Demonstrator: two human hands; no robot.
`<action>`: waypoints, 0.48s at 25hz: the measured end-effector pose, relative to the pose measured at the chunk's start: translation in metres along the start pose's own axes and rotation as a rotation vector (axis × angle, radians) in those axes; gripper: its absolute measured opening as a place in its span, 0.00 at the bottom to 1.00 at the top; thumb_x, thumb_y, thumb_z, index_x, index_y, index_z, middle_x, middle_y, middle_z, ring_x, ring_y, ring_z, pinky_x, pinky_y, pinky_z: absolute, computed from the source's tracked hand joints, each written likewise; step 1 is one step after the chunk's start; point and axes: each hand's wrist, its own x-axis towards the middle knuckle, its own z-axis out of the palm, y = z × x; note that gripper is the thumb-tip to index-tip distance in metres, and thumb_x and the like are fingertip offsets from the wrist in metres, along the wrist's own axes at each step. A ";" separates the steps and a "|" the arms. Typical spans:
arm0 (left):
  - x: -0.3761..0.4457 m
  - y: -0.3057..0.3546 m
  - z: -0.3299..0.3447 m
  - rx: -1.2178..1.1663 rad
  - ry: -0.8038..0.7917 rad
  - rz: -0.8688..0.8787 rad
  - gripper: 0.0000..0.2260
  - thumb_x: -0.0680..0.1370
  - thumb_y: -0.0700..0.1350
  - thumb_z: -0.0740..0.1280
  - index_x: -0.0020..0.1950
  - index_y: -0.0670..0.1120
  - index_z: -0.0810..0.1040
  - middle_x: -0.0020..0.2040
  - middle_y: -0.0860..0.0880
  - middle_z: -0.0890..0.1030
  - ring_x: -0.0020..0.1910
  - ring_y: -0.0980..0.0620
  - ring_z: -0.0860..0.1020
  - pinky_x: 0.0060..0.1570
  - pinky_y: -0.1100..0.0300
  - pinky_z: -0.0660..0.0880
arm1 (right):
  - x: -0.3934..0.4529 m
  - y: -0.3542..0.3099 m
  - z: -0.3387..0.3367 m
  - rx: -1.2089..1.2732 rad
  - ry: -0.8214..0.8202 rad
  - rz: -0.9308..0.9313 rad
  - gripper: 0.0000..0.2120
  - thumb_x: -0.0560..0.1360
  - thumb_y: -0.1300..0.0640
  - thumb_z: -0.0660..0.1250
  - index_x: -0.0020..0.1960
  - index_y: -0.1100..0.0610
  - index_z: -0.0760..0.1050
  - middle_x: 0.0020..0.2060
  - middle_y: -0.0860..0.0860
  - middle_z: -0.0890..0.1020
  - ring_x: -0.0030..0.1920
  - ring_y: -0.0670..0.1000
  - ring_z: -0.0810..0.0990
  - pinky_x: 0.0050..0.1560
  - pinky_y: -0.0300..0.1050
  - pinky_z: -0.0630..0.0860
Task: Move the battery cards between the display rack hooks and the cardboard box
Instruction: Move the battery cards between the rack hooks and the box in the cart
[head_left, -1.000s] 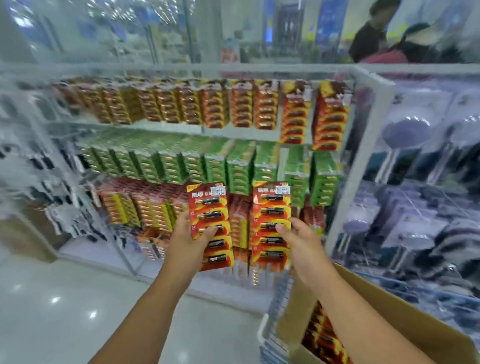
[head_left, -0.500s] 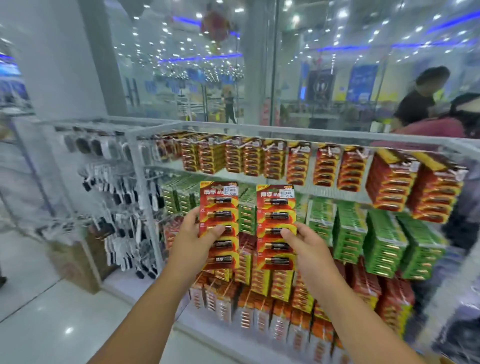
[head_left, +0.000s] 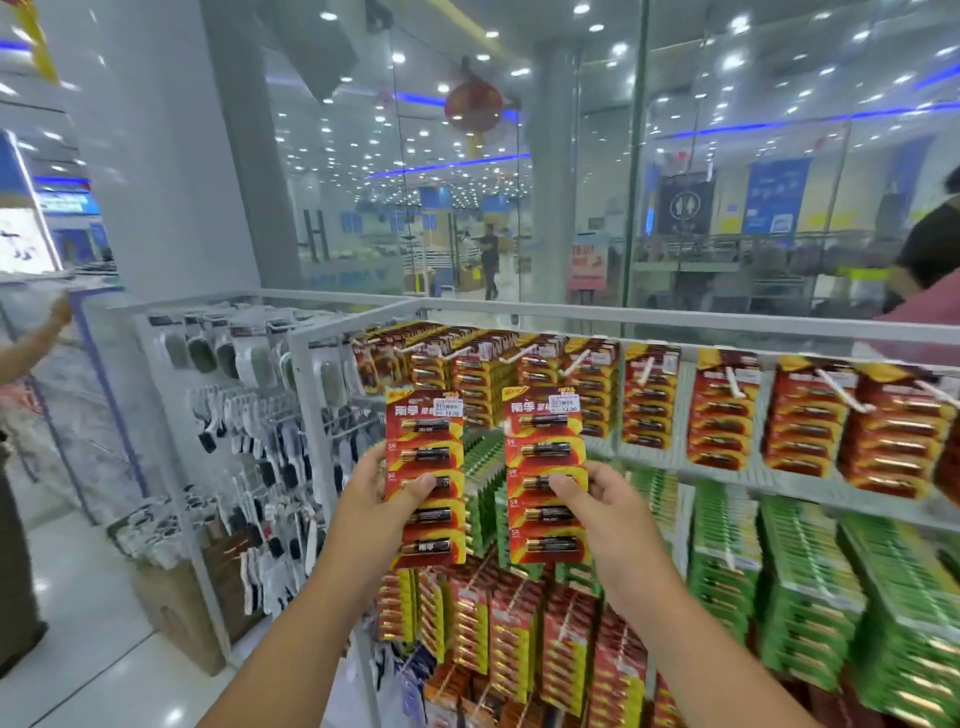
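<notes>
Battery cards are up in both hands, one stack each, held upright side by side in front of the rack. The left hand (head_left: 371, 483) grips the left battery card (head_left: 426, 475) around its middle, thumb curled over the front face across the third battery and the remaining fingers hidden behind. The right hand (head_left: 605, 501) pinches the right battery card (head_left: 546, 475) the same way, thumb on the front at mid height.

Both grips sit well below the hang holes at the top edges, so the tops stand free and could wobble as they near a hook. The white hooks (head_left: 571, 364) on the top row already carry thick bundles, and I judge a poorly aimed hole would snag on a tip, bend, or nudge hanging cards (head_left: 649, 405) off. With both hands full, neither can steady the other's load. The green packs (head_left: 727, 545) hang lower, beyond. The cardboard box is out of sight.
</notes>
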 end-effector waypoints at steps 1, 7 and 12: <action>0.019 -0.003 -0.007 0.004 0.013 -0.007 0.26 0.79 0.48 0.74 0.75 0.56 0.70 0.66 0.47 0.81 0.54 0.47 0.86 0.41 0.49 0.85 | 0.016 0.000 0.012 -0.015 -0.009 -0.001 0.04 0.82 0.54 0.69 0.55 0.50 0.82 0.46 0.46 0.89 0.48 0.50 0.88 0.51 0.55 0.84; 0.142 -0.024 -0.051 0.026 -0.001 -0.014 0.32 0.71 0.59 0.78 0.73 0.64 0.71 0.69 0.48 0.80 0.60 0.43 0.84 0.48 0.40 0.84 | 0.106 0.017 0.089 -0.059 0.005 0.019 0.04 0.82 0.53 0.68 0.55 0.49 0.81 0.44 0.44 0.89 0.46 0.48 0.88 0.47 0.50 0.85; 0.247 -0.049 -0.084 0.015 -0.098 0.032 0.45 0.59 0.71 0.79 0.74 0.66 0.68 0.71 0.52 0.79 0.66 0.46 0.80 0.56 0.39 0.82 | 0.166 0.044 0.160 -0.055 0.118 0.034 0.05 0.82 0.52 0.68 0.56 0.49 0.81 0.45 0.44 0.89 0.45 0.46 0.88 0.47 0.51 0.85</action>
